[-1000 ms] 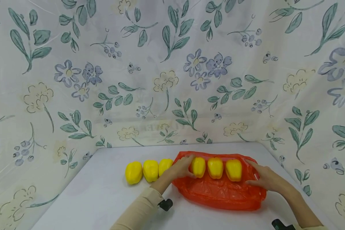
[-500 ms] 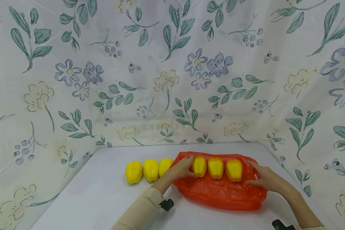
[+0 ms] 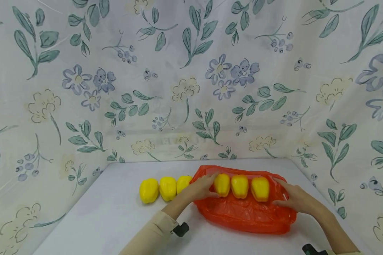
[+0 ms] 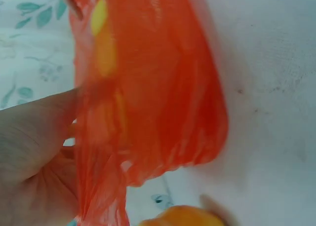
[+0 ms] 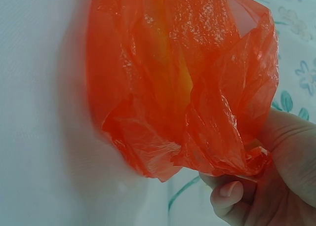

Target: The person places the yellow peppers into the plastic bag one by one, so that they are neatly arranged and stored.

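A red plastic bag lies on the table with its mouth spread wide. Inside stand three yellow bell peppers, the left one, the middle one and the right one. My left hand grips the bag's left side, its thumb and fingers spread around the near side of the left pepper. In the left wrist view, film of the bag drapes over the thumb. My right hand holds the bag's right side, with gathered film between thumb and curled fingers.
Three more yellow bell peppers stand in a row left of the bag: one at the left end, one in the middle and one partly behind my left hand. The white table meets a floral curtain at the back.
The bag's left rim has risen slightly along with my left hand, which shifted a little to the right. My right hand and the peppers stay nearly still.
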The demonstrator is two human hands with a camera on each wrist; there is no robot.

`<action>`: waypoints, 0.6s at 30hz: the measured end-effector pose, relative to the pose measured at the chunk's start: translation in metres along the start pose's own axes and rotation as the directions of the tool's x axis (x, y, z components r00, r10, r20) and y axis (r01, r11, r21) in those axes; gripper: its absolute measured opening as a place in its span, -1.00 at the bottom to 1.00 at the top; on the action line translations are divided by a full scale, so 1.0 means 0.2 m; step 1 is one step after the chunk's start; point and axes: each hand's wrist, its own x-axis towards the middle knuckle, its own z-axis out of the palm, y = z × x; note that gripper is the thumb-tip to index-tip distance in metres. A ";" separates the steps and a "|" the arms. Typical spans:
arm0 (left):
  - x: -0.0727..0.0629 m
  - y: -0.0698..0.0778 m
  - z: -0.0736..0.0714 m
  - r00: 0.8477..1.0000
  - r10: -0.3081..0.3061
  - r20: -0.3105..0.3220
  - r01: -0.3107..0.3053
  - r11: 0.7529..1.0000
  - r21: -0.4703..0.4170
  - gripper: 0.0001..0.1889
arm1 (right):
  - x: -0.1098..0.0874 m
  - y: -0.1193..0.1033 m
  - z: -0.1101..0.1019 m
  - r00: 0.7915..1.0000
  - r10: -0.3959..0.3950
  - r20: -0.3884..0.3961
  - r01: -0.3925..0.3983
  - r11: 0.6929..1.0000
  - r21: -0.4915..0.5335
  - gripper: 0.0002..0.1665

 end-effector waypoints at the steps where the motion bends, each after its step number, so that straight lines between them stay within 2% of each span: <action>1: -0.03 0.01 -0.02 1.000 0.008 -0.004 -0.007 1.000 0.020 -0.09 | 0.00 0.00 0.00 1.000 0.006 0.001 -0.006 1.000 -0.005 0.13; 5: -0.14 0.03 -0.12 0.997 0.065 -0.040 -0.064 0.998 0.023 -0.15 | 0.00 -0.01 0.00 1.000 0.017 0.003 -0.017 1.000 -0.011 0.14; 8: -0.22 0.00 -0.19 0.991 0.115 -0.065 -0.118 0.992 -0.034 -0.23 | 0.00 -0.01 0.01 1.000 0.007 0.006 -0.007 1.000 0.010 0.13; 13: -0.37 -0.09 -0.27 0.985 0.118 -0.126 -0.139 0.974 -0.177 -0.32 | 0.00 0.00 0.02 1.000 -0.006 0.001 0.006 1.000 0.017 0.13; 15: -0.43 -0.15 -0.30 0.978 0.109 -0.179 -0.143 0.972 -0.187 -0.33 | 0.00 0.00 0.01 1.000 -0.007 -0.003 0.007 1.000 0.009 0.12; 18: -0.52 -0.23 -0.34 0.956 0.103 -0.275 -0.150 0.977 -0.154 -0.34 | 0.01 0.00 0.01 1.000 -0.003 -0.008 0.003 1.000 0.001 0.11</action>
